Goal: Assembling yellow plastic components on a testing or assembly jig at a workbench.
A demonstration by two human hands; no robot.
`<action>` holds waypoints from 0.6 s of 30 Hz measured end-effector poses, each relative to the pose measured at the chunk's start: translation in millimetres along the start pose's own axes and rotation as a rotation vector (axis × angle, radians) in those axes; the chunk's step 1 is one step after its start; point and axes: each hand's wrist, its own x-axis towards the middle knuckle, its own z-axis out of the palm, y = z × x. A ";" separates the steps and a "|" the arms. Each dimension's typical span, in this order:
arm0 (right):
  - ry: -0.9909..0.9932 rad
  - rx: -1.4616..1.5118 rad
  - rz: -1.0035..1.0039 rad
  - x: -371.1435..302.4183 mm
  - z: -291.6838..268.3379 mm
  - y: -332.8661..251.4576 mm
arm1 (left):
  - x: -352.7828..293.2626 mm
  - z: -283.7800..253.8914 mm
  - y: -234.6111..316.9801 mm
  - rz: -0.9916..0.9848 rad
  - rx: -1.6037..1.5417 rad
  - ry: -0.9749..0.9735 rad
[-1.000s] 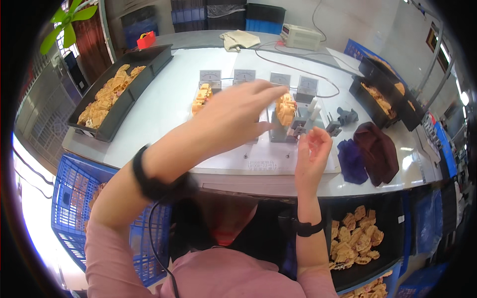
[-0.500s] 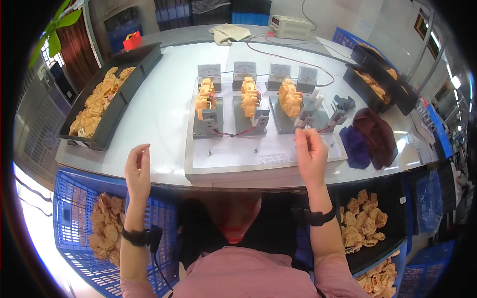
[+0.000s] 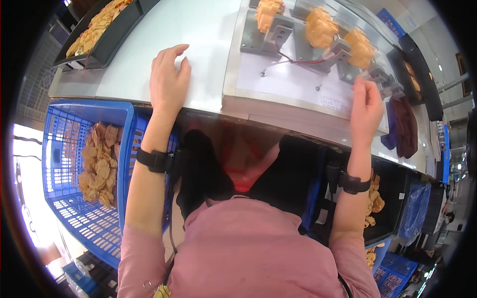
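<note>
My left hand is over the white tabletop, left of the test board; its thumb and fingers are apart, with nothing between them. Near the board's right front, my right hand has its thumb and fingers drawn together. Its fingertips are close to a metal fixture bracket; whether they hold anything small is hidden. Yellowish plastic housings sit on grey fixtures along the board: a left one, a middle one and a right one. A red wire joins two fixtures.
A black tray of similar parts stands at the far left. Below the table edge are a blue crate and, on the right, a black bin, both holding parts. Dark cloths lie right of the board.
The view has tilted down and swung left. My left hand has moved forward over the tabletop, while my right hand stays by the right-hand fixtures.
</note>
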 end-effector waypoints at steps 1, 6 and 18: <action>0.006 -0.017 -0.012 -1.0 -0.3 1.3 | -2.1 0.2 1.0 -0.015 0.025 -0.010; 0.001 -0.007 -0.007 -4.3 -0.7 0.7 | -4.4 0.7 -3.8 0.026 0.069 -0.027; 0.022 0.018 -0.063 -4.0 0.1 5.2 | -2.8 4.5 -8.2 0.028 0.103 -0.020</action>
